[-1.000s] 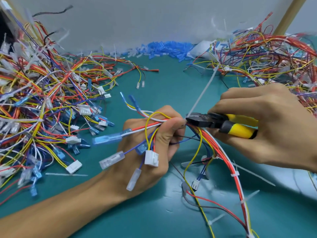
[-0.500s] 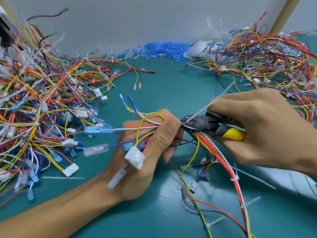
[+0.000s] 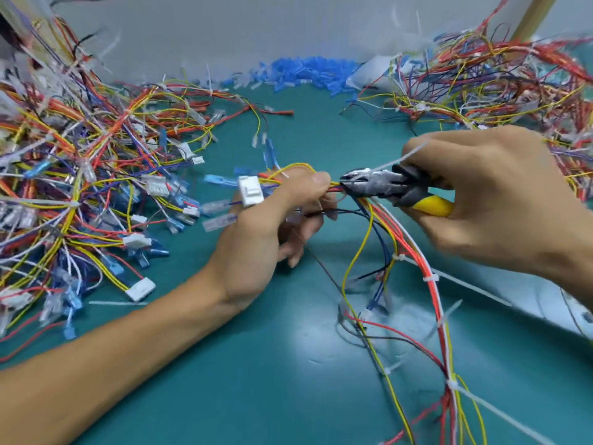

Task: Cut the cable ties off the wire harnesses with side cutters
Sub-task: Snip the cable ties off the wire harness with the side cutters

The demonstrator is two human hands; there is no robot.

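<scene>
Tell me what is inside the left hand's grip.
The left hand grips the wire harness; red and yellow wires emerge by the thumb, at the side cutters. Fingers hide the gripped stretch and any tie there.

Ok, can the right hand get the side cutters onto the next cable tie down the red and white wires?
Probably yes: that cable tie sits uncovered just below the right hand and its side cutters, and the left hand grips the harness clear of it.

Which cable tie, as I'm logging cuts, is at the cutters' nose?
The tie next to the left hand, tail slanting up across the right hand; the other ties sit lower on the harness, away from the side cutters.
</scene>
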